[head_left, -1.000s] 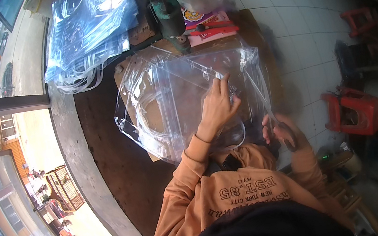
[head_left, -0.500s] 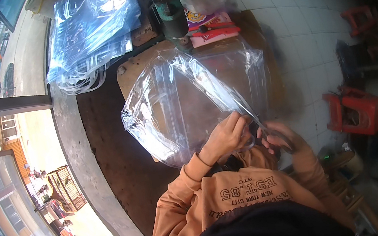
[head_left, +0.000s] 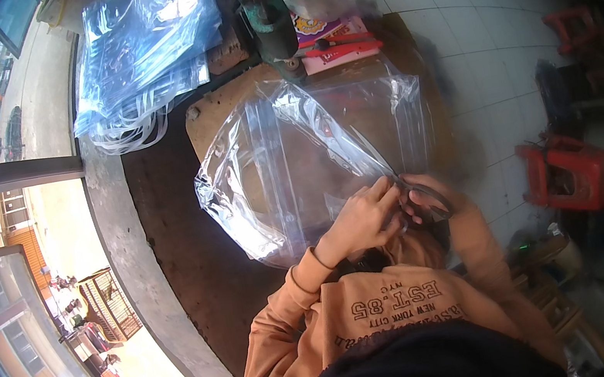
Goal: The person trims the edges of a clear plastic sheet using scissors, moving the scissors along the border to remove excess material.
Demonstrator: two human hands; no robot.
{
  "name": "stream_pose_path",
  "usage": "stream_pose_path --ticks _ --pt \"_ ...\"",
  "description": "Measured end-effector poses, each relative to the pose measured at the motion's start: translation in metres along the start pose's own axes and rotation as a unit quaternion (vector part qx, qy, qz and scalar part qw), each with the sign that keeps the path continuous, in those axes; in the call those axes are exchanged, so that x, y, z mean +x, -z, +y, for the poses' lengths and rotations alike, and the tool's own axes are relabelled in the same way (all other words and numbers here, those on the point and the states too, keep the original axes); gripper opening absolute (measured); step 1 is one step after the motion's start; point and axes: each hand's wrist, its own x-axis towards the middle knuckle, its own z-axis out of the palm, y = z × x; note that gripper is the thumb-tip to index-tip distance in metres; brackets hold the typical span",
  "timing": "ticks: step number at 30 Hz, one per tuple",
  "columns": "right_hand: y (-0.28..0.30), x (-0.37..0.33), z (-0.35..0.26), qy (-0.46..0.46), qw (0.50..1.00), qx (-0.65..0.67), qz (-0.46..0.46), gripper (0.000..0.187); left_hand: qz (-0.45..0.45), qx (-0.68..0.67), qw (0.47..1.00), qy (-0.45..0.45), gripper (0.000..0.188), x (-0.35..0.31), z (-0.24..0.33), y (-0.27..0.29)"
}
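A clear plastic bag (head_left: 312, 148) with creased, shiny folds lies over a brown work surface in front of me. My left hand (head_left: 368, 214) pinches the bag at its near edge, with the fingers pressed together. Close beside it on the right, my right hand (head_left: 422, 198) is closed round the dark handles of a pair of scissors (head_left: 378, 155). The blades point away from me and to the left, over the bag, and look parted. The part of the bag between the two hands is mostly hidden by fingers.
A stack of bluish clear plastic bags (head_left: 147, 40) with white cord handles lies at the far left. Beside it stands a green metal machine (head_left: 268, 26). Red-handled pliers (head_left: 343, 45) rest on a pink packet (head_left: 330, 62). On the right, a red stool (head_left: 569, 172) stands on white tiles.
My right hand has come in toward the left hand and up a little. The scissor blades now reach farther left over the bag and are spread apart.
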Motion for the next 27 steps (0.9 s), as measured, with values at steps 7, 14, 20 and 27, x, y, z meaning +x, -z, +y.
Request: stream_pose_path --ticks 7,14,20,27 --pt "0.003 0.018 0.002 0.018 0.999 -0.038 0.013 0.038 0.210 0.105 0.968 0.092 0.053 -0.001 -0.028 0.001" --pt "0.000 0.027 -0.011 0.019 0.991 -0.103 0.079 0.039 0.186 0.225 0.946 0.144 0.073 0.002 -0.049 -0.009" --pt "0.013 0.032 -0.026 0.030 0.981 -0.165 0.098 0.046 0.185 0.230 0.943 0.153 0.076 0.004 -0.053 -0.010" --pt "0.012 0.052 -0.033 0.022 0.981 -0.174 0.081 0.043 0.198 0.225 0.941 0.157 0.083 0.008 -0.050 -0.007"
